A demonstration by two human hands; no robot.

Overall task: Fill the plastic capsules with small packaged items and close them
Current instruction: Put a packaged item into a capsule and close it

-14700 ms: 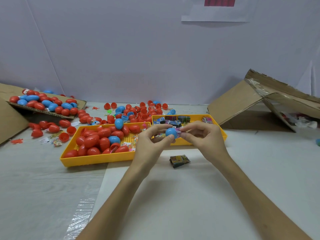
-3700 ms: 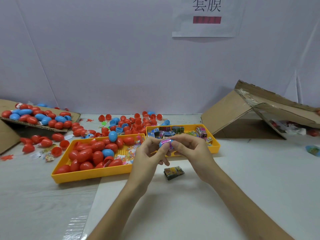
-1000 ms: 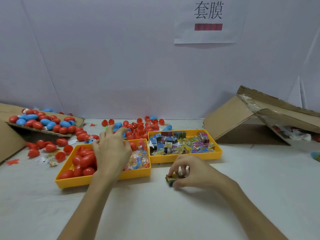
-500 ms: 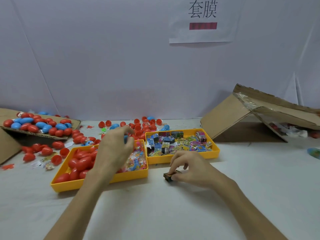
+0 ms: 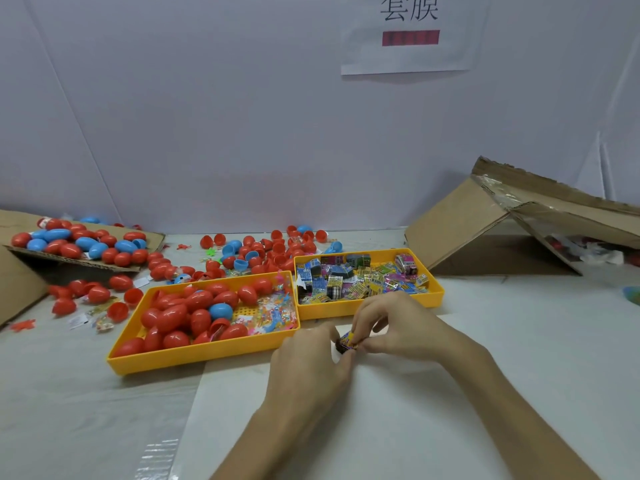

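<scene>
A white table runs back to a pale wall with a paper sign taped on it. Just above the table, in front of the trays, is the small packet: a little wrapped block, dark at its lower end, printed in yellow and purple and glossy. My right hand pinches its upper right side between thumb and curled fingers. My left hand meets it from the other side, thumb and fingertips closed on the dark end (its palm is turned away, so I cannot tell whether anything else sits in it). Just behind my right hand stands the smaller yellow tray, heaped with packets in blue, yellow, pink and black. Touching it on the left is the larger yellow tray, holding red capsules, one blue capsule and some clear sachets. Loose capsule halves lie scattered behind the trays. More capsules sit on a cardboard flap at far left, and a collapsed cardboard box lies at right.
</scene>
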